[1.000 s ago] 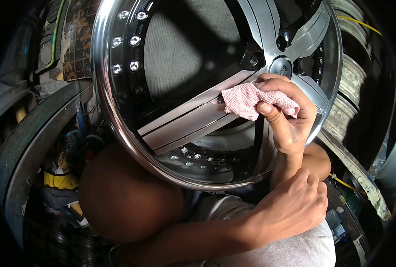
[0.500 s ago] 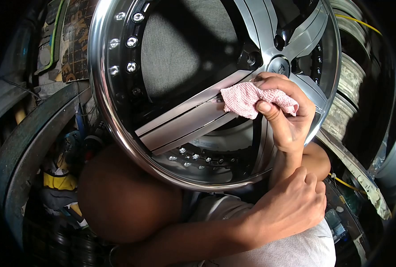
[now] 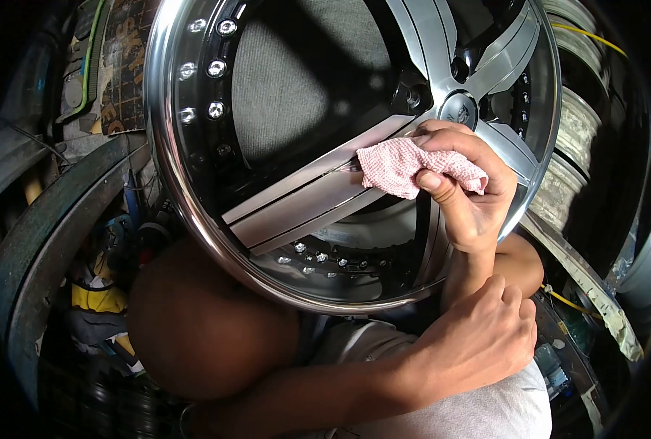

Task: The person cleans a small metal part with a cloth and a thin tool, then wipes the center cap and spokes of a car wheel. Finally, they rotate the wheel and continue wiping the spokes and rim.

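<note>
A pink textured cloth [image 3: 390,168] is pinched between the thumb and fingers of my right hand [image 3: 479,172]. It lies against a silver spoke [image 3: 296,208] of a large wheel rim [image 3: 166,139] with a polished lip, just below the centre cap [image 3: 458,110]. My left hand [image 3: 483,329] is curled closed beside my right forearm, below the rim. Its fingertips are hidden, so I cannot tell if anything is inside it.
Several worn rims [image 3: 570,128] are stacked at the right, by a yellow cable [image 3: 589,36]. Curved dark metal pieces [image 3: 44,219] stand at the left, near a yellow and dark bundle [image 3: 99,298]. My bare knee [image 3: 208,329] is under the rim's lower left edge.
My right hand and the pink cloth have shifted slightly left along the spoke. My left hand and the rim look unmoved.
</note>
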`<state>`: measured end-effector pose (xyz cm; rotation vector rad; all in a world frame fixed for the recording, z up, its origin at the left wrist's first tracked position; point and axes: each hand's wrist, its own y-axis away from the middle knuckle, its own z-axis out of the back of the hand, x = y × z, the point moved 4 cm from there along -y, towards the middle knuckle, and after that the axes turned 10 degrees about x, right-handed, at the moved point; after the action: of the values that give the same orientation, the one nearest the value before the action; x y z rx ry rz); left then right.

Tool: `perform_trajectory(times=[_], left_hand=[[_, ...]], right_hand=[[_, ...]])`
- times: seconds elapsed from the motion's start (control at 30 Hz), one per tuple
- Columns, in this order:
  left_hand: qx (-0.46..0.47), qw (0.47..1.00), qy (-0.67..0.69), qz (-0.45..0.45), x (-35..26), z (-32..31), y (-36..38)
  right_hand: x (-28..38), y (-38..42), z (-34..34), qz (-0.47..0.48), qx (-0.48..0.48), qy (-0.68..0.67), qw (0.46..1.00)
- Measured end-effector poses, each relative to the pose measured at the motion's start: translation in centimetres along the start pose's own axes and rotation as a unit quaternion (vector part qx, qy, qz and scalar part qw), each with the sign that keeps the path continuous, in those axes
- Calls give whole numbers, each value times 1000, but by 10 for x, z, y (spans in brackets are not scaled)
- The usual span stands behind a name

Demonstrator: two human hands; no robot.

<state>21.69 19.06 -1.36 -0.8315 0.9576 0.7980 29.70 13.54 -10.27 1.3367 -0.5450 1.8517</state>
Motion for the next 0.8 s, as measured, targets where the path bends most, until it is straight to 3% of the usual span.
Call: perform_trajectory(times=[0.47, 0.8], left_hand=[[-5, 998, 63, 3, -3, -5, 1], [30, 999, 17, -6, -4, -10, 1]], right_hand=[[6, -18, 8, -12, 51, 39, 998], [2, -15, 11, -24, 39, 23, 999]])
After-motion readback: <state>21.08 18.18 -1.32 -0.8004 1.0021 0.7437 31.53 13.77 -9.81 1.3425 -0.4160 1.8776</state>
